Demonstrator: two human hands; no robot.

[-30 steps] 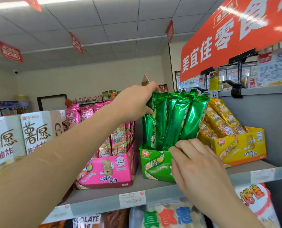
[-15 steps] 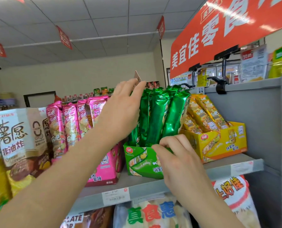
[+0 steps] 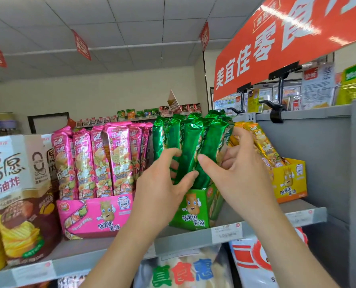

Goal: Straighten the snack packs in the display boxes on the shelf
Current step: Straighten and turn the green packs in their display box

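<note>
The green snack packs [image 3: 191, 146] are stood upright in the green display box [image 3: 195, 208], pretty much mid-shelf [image 3: 183, 240], and the bunch is squeezed from both sides. The left hand [image 3: 162, 188] is curled round the left packs, with the thumb laid across the front low down and the fingers hooked in from the left. The right hand [image 3: 241, 175] is wrapped round the right packs, thumb pressed on the front and fingers reached round the far side. So neither hand is spread wide; both are closed on foil.

The pack tops are leaned a bit to the right, and the green box is turned so one corner is pointed near. Just to the left, pink packs [image 3: 110, 159] are lined up in a pink display box [image 3: 94, 215]. To the right, yellow packs [image 3: 260, 140] are tilted back in a yellow display box [image 3: 289, 179]. Whether they're touched by the right fingers can't be told. A price tag [image 3: 227, 231] is clipped on the shelf edge below the green box.
</note>
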